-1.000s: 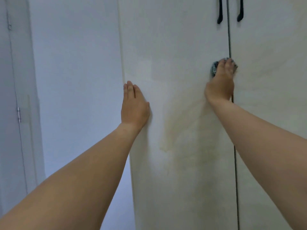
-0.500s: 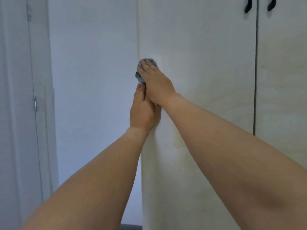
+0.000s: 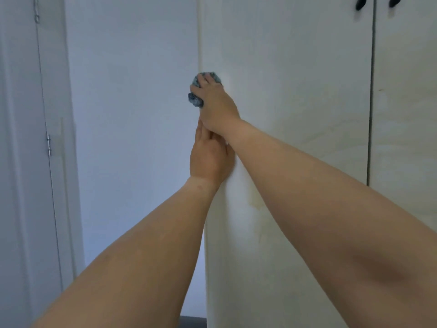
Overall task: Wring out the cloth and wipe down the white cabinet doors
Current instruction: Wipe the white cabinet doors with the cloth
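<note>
1. At the far left of the frame stand a room door [image 3: 30, 162] with a small hinge [image 3: 49, 145] and a plain wall [image 3: 132, 114]; neither has any part in the wiping.
2. The left hand [image 3: 209, 159] lies flat, fingers straight, against the left edge of the left cabinet door [image 3: 295, 91], just below centre frame. It holds nothing and seems to brace the panel; its fingertips are hidden under the right wrist.
3. Directly above it, the right hand [image 3: 216, 102] presses the cloth [image 3: 196, 99] against the same edge, touching the left hand below. How far its fingers curl round the wad cannot be told.
4. The cloth is a dark bunched wad, showing only at the hand's upper and left sides; most of it is covered.
5. The unwiped door face lies to the right of the cloth, and a yellowish stain [image 3: 256, 204] sits lower down, beside the right forearm. A next stroke would probably run rightward or downward.
6. Farther right, a dark vertical gap [image 3: 370, 102] separates the right cabinet door [image 3: 406, 114]. The black handles [image 3: 360, 3] are cut off at the top edge, and the doors' tops and bottoms are out of frame.
</note>
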A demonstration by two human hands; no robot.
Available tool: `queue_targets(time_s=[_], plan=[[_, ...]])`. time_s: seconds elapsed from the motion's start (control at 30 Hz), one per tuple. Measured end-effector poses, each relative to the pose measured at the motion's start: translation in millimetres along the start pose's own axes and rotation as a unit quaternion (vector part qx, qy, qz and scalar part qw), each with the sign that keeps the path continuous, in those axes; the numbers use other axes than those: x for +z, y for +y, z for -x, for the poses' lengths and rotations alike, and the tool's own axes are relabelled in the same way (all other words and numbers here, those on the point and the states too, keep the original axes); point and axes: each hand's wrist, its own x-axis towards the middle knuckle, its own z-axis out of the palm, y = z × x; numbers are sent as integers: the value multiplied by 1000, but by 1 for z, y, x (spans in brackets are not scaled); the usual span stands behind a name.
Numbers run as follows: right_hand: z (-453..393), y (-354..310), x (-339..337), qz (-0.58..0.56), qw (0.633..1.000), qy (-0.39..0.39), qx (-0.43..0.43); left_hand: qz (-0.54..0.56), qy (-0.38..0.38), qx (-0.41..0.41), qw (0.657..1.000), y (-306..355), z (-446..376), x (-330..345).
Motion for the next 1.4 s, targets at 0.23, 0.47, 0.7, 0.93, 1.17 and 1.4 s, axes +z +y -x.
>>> queue_targets(time_s=[0.23,0.47,0.7,0.93,1.17,1.4], plan=[[66,60,3,25,992,124,23,-62,-26,22,998,-6,-3,4],[109,131,-42,45,912,237,333,-145,-46,1,988,11,-4,16],[102,104,-42,41,998,28,27,-173,-63,-58,981,40,2,44],[120,194,-113,88,960,113,240,-195,-32,-68,978,44,-2,54],[171,169,-61,115,957,163,212,-203,-30,-46,978,36,5,56],[145,61,9,71,997,8,-22,-141,-14,-5,990,-9,34,17]])
